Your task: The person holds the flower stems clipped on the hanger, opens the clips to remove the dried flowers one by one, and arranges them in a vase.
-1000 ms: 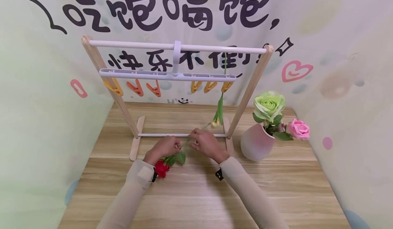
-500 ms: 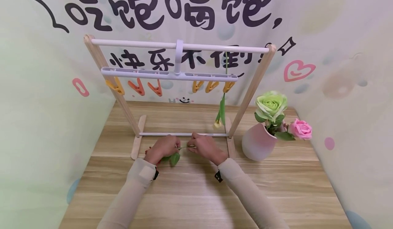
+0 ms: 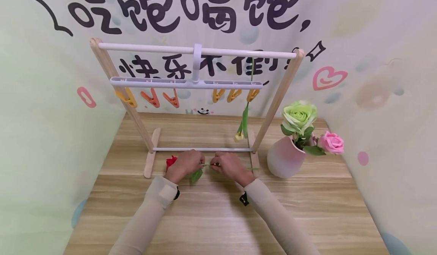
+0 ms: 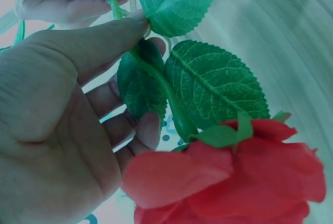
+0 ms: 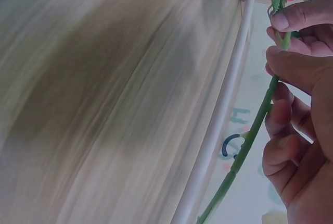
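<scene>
Both hands hold one artificial red rose [image 4: 229, 177] sideways, low over the table in front of the rack. My left hand [image 3: 187, 164] pinches its stem between thumb and fingers just below the leaves [image 4: 216, 86], with the bloom beyond the wrist side. Close beside it, my right hand [image 3: 229, 166] pinches the green stem [image 5: 250, 140] between thumb and forefinger. The bare end of that stem runs past the right hand toward the rack's right foot. In the head view, the left hand covers part of the bloom and leaves.
Behind the hands stands a wooden rack [image 3: 282, 92] with a white lower bar [image 3: 201, 149]. From it hangs a lilac hanger [image 3: 153, 83] with several yellow and orange clips; the rightmost clip [image 3: 253, 95] holds a pale yellow tulip [image 3: 239, 136] head down. A pink-white vase [image 3: 285, 158] with two roses stands right.
The rose's stem has swung from slanting up toward the tulip to lying level, its free end now pointing right. The bloom has moved up to the left hand's far side.
</scene>
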Demonstrator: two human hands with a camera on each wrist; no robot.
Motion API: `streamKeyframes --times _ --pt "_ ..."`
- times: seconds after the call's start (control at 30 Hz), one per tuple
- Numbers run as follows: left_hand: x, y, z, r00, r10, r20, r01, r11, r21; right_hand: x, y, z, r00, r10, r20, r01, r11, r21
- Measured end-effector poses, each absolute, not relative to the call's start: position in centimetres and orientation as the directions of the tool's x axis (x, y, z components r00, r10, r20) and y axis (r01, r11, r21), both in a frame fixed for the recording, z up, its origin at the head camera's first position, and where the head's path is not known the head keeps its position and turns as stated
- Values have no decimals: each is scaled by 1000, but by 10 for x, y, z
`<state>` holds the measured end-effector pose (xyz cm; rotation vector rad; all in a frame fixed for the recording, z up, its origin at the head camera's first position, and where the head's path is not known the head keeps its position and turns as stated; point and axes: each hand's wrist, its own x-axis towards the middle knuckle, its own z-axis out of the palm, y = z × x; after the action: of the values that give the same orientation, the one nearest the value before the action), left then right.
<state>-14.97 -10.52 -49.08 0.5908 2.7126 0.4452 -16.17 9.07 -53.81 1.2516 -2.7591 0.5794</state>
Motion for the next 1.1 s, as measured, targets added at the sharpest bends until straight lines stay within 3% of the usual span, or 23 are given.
streamKeyframes --times 0.23,0.53,1.1 --pt "-150 -100 -488 -889 401 -223 294 871 393 -158 99 -535 -703 -685 191 -705 634 -320" --pt "-154 -103 -475 -926 374 -46 323 852 412 -153 119 -529 -758 -610 230 -652 700 -291" --pt "-162 -103 -466 -971 210 116 234 724 649 -138 167 -522 -791 -532 302 -611 713 -344"
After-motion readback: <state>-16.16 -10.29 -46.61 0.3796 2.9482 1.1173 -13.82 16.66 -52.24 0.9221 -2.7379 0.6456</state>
